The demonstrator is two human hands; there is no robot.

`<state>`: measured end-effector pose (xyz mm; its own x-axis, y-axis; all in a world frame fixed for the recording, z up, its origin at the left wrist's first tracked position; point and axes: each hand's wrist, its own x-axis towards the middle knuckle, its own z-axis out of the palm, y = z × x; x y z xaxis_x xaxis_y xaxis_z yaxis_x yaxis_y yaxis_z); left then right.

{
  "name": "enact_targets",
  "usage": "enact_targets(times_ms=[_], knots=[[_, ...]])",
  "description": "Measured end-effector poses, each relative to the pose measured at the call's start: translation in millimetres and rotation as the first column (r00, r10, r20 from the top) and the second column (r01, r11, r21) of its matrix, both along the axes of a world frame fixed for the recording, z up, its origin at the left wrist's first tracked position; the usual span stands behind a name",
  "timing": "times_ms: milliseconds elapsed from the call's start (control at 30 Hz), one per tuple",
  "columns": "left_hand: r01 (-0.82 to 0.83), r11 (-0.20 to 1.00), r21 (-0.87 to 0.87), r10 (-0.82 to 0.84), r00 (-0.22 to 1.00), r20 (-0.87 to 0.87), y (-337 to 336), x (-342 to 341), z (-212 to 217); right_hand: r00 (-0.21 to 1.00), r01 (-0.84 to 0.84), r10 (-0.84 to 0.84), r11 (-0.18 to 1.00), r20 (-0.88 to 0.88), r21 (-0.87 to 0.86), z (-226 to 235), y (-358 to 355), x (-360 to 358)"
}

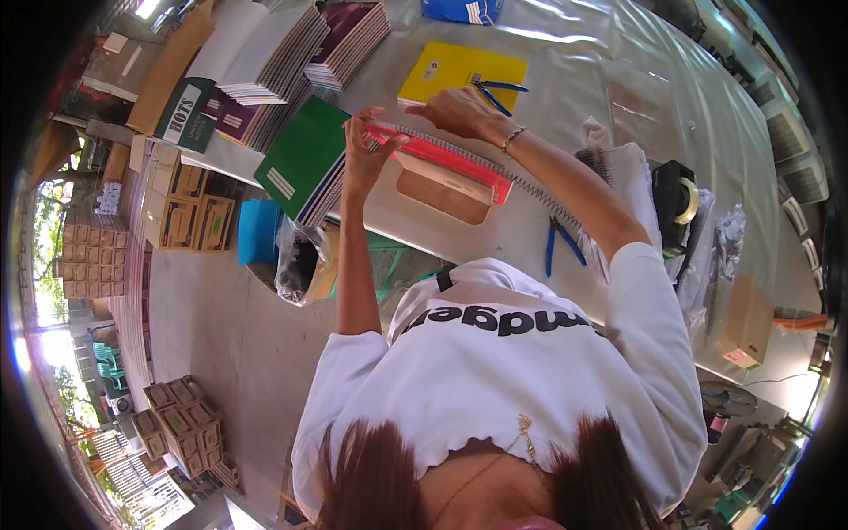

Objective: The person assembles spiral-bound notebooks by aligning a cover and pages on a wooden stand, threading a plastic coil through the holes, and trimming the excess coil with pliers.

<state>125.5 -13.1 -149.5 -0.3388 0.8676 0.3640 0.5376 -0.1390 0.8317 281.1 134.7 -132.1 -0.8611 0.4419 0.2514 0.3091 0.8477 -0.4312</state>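
A red notebook [481, 177] lies along a wooden block [442, 193] at the table's near edge. A long wire coil [539, 193] runs along its edge and sticks out past its right end. My left hand [360, 155] pinches the notebook's left end between thumb and fingers. Just beyond the coil, my right hand [459, 115] is curled closed, its thumb pointing left; what its fingers hold, if anything, is hidden. Blue-handled pliers [501, 88] rest on a yellow notebook [442, 75] behind it. Another pair of blue-handled pliers [562, 244] lies near my right forearm.
Green notebooks [305, 159] are stacked at the left, with more notebook stacks [274, 57] behind. A black tape dispenser [673, 208] stands right, beside wrapped coils [618, 172]. A plastic-lined bin [305, 261] stands below the table's left edge. Cartons [181, 424] sit on the floor.
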Motion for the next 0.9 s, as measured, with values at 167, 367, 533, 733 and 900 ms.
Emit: enact_targets(times_ms=[167,367,533,733,900], knots=[[0.041,0.993,0.111,-0.084,0.907,0.413,-3.6,6.1,0.5,0.983,-0.093,0.038,0.948,-0.181,-0.305,24.1,-17.6,-3.7],[0.140,0.987,0.077,-0.159,0.821,0.548,-2.4,-1.6,0.2,0.981,0.193,-0.182,0.839,0.072,-0.509,22.6,0.8,-3.6],[0.096,0.986,0.134,-0.152,0.845,0.513,3.5,-12.0,-17.5,0.997,-0.045,0.060,0.970,0.053,-0.238,42.3,-19.0,-14.0],[0.134,0.987,0.094,-0.163,0.834,0.528,5.6,-13.2,-15.7,0.903,-0.078,-0.189,0.813,-0.387,-0.577,26.9,-7.5,-19.5],[0.138,0.984,0.116,-0.179,0.826,0.535,8.4,-11.3,-13.1,0.994,0.051,-0.039,0.991,0.099,-0.123,5.4,-5.8,-22.8]])
